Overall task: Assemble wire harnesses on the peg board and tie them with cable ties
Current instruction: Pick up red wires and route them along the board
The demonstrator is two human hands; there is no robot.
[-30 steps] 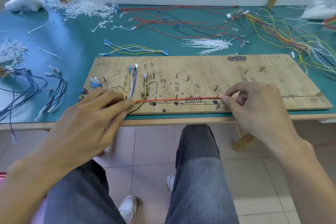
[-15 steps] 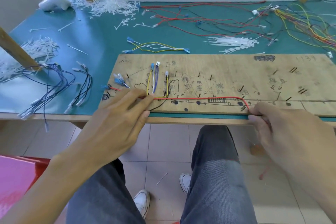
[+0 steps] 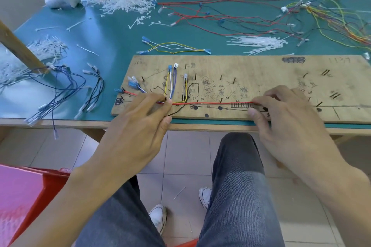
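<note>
A wooden peg board [image 3: 261,78] with drawn routes and black pegs lies at the table's front edge. A red wire [image 3: 210,103] runs along its lower line. My left hand [image 3: 138,124] presses the wire bundle down with straight fingers near the yellow, white and purple wires [image 3: 170,84] on the board's left part. My right hand [image 3: 285,114] pinches the red wire's right stretch with curled fingers. A black wire [image 3: 177,110] hangs off by my left thumb.
White cable ties [image 3: 259,43] lie behind the board, with more heaps [image 3: 124,4] at the back left. Loose red, yellow and black wires [image 3: 230,18] cover the back of the teal table [image 3: 112,32]. Blue and black wires [image 3: 60,86] lie left. A wooden post [image 3: 18,46] stands left.
My right hand came back up from the table's edge onto the board, pulling the red wire straight along the lower line. My left hand stayed pressed in place.
</note>
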